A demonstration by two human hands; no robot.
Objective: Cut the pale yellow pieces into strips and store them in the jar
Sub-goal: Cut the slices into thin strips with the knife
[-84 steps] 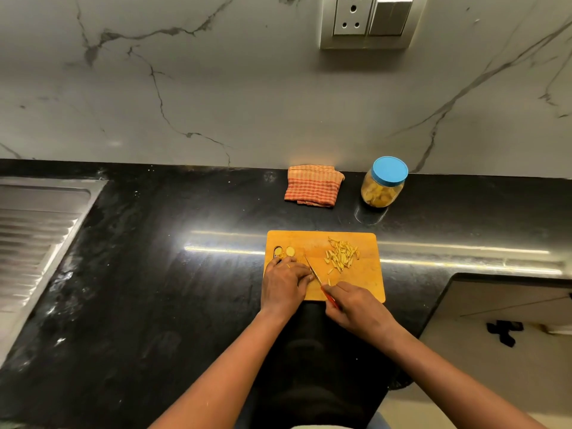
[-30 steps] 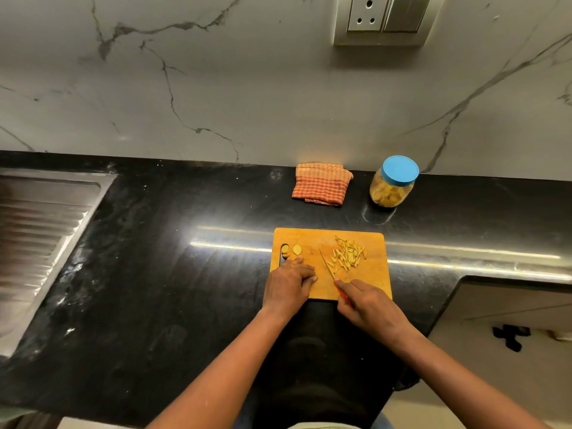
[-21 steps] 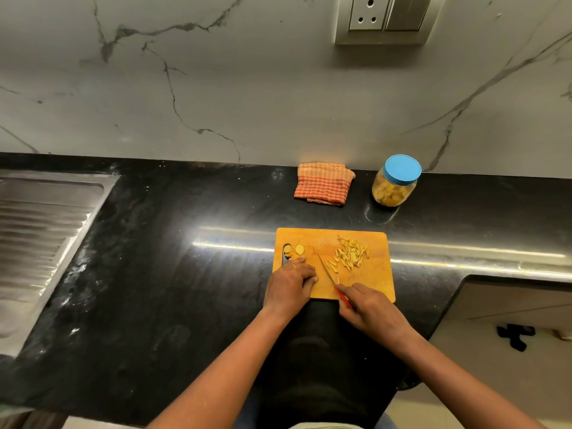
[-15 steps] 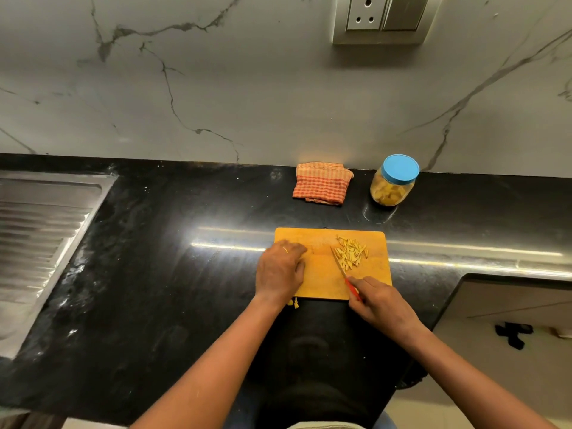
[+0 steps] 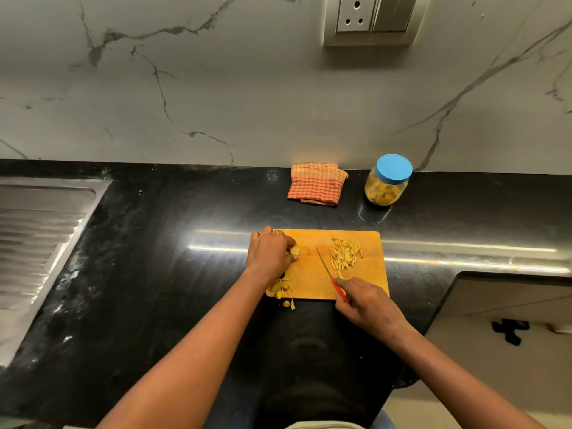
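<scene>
Strips (image 5: 346, 257) thin, pale yellow, heaped on board (image 5: 312, 283) | left hand (image 5: 269, 255) pinches piece (image 5: 294, 250) | right hand (image 5: 368, 305) grips knife (image 5: 325, 266)

Wide open counter (image 5: 154, 274) at 9 o'clock of board (image 5: 309, 286); obstacles by wall (image 5: 247, 103): cloth (image 5: 315, 184) at 12, jar (image 5: 387, 184) at 1.

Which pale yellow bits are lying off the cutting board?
The two small bits on the black counter, just past the board's near left corner. The strip pile and other scraps lie on the board.
</scene>
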